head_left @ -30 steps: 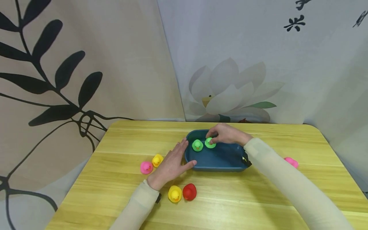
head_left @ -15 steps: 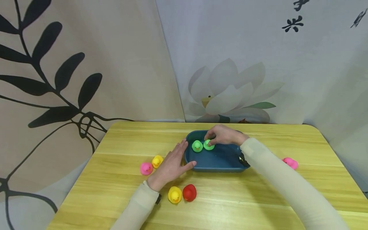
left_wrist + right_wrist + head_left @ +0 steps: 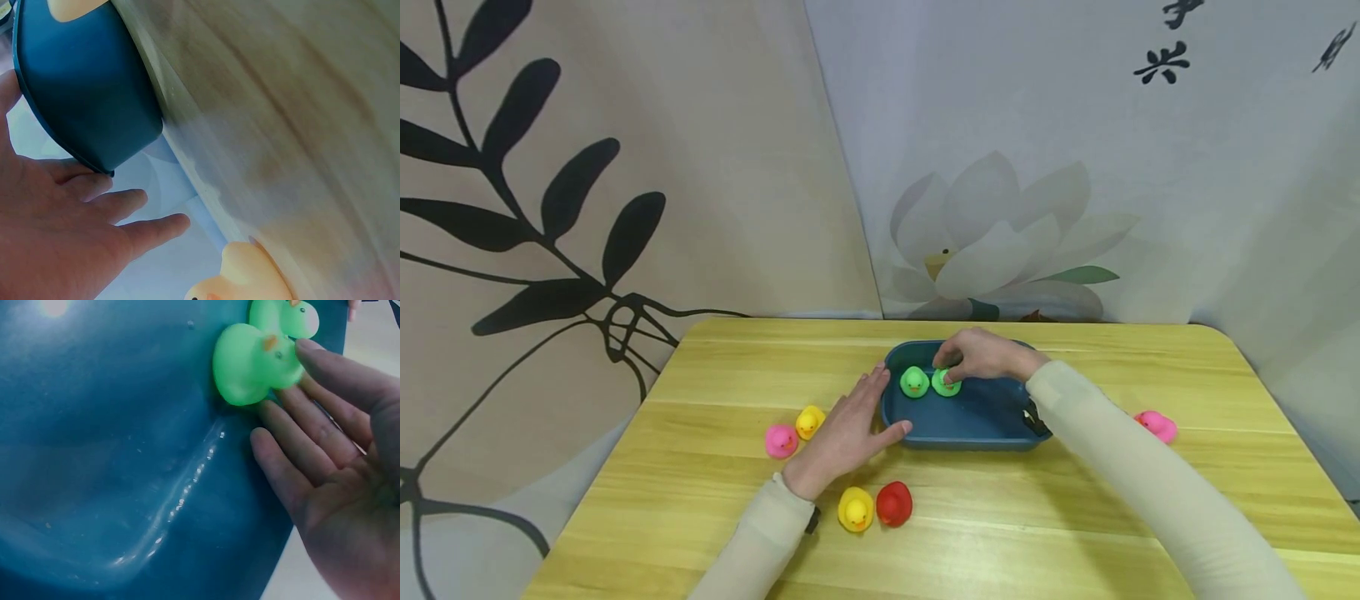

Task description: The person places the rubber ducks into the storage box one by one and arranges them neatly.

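We see the right hand (image 3: 981, 354) reaching into the blue tub (image 3: 977, 417) on the desk (image 3: 715, 467). Its fingers (image 3: 325, 369) are nearly straight and touch a green duck (image 3: 945, 382) without closing round it; this duck sits on the tub floor, just beside a second green duck (image 3: 914, 382). The left hand (image 3: 846, 433) lies flat, fingers spread and holding nothing, with its thumb against the tub's left wall. On the desk near it stand a pink duck (image 3: 781, 440), two yellow ducks (image 3: 810, 421) and a red duck (image 3: 895, 503).
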{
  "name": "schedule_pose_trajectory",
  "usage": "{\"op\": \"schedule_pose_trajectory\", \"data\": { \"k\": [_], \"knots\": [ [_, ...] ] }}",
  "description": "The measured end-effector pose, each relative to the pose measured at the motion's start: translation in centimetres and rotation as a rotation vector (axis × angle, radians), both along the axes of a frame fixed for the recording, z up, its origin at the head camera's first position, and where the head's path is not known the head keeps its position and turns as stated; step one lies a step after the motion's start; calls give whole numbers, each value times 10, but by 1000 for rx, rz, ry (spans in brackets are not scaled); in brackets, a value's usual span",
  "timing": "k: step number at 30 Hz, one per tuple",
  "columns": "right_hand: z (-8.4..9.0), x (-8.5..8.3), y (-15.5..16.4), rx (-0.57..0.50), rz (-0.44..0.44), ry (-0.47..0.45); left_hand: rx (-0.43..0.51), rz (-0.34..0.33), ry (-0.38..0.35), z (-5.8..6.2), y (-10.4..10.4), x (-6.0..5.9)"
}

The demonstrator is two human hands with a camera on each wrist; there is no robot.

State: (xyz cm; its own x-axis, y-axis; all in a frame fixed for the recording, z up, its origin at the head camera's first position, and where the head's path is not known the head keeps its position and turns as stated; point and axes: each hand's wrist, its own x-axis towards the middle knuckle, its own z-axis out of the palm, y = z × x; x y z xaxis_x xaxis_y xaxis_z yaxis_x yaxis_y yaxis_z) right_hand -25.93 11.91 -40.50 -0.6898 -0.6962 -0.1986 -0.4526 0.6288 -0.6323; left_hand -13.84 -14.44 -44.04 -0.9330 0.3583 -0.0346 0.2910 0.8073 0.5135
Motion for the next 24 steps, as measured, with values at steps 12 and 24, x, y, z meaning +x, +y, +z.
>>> {"op": "schedule_pose_trajectory", "data": {
  "k": [12, 24],
  "knots": [
    [27, 4, 9, -33, 36, 36, -6, 1, -5, 0, 0, 0],
    [55, 26, 28, -144, -101, 149, 5, 2, -5, 0, 0, -1]
  ]
}}
